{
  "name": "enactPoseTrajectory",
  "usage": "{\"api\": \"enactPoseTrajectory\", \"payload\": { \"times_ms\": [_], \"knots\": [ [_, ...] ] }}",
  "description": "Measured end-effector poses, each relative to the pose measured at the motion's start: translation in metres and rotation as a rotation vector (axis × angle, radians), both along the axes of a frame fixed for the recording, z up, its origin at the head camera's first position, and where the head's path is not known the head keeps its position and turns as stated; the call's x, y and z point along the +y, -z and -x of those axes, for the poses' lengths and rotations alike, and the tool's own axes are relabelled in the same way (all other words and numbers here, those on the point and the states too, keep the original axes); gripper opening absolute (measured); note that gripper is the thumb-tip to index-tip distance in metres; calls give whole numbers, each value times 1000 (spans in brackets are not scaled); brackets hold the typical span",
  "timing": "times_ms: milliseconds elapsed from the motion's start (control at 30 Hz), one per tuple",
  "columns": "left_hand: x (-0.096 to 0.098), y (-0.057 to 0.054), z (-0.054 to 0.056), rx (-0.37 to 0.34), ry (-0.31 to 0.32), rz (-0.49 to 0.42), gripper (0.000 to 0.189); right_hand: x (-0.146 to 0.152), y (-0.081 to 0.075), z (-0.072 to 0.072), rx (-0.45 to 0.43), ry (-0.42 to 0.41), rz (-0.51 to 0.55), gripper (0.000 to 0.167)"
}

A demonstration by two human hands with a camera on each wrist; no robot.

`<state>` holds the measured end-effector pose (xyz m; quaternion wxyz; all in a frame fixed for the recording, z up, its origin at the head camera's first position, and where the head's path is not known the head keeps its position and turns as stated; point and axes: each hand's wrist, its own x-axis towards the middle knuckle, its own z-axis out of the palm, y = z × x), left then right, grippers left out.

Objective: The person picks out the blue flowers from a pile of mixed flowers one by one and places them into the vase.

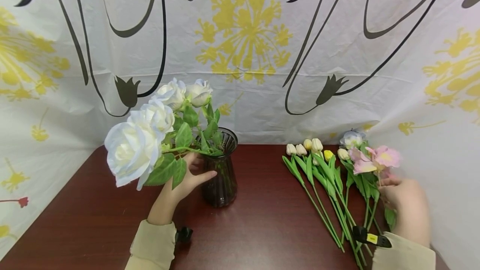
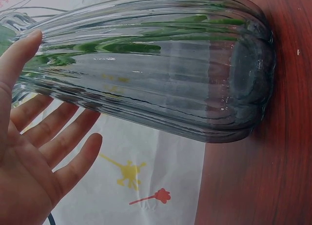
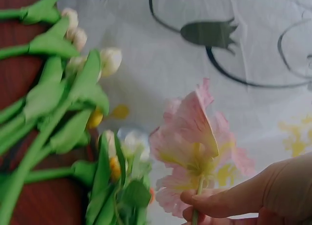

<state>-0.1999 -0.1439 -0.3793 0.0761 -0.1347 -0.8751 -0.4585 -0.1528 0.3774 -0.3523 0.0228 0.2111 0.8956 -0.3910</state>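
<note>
A ribbed dark glass vase (image 1: 219, 182) stands upright, holding several pale blue-white roses (image 1: 135, 145) that lean left over its rim. At the vase's left side is my left hand (image 1: 187, 180). Its thumb lies across the front and its extended fingers pass behind; the left hand (image 2: 44, 156) in the left wrist view has the palm apart from the glass. On the right, my right hand (image 1: 406, 203) pinches the stem of a pink flower (image 3: 195, 147) between thumb and fingers, just beneath the bloom. Beside it lie several white and yellow tulips (image 1: 326, 170).
A pale blue-white flower (image 1: 352, 138) lies behind the pink one, near the back edge of the dark red table (image 1: 262, 220). Printed cloth (image 1: 240, 107) hangs behind the table and along both sides. Tulip stems (image 1: 343, 216) extend toward the front.
</note>
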Motion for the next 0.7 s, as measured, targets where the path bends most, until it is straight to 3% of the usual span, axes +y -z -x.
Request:
{"api": "enactPoseTrajectory", "payload": {
  "times_ms": [233,467,700],
  "knots": [
    [0,1,1,7,-6,5,73,-30,-15,1,89,-98,-105,32],
    [-1,2,2,10,-7,17,75,-49,-19,6,82,-184,-168,33],
    [-1,2,1,13,-2,4,73,-63,-16,12,80,-193,-156,30]
  ]
}}
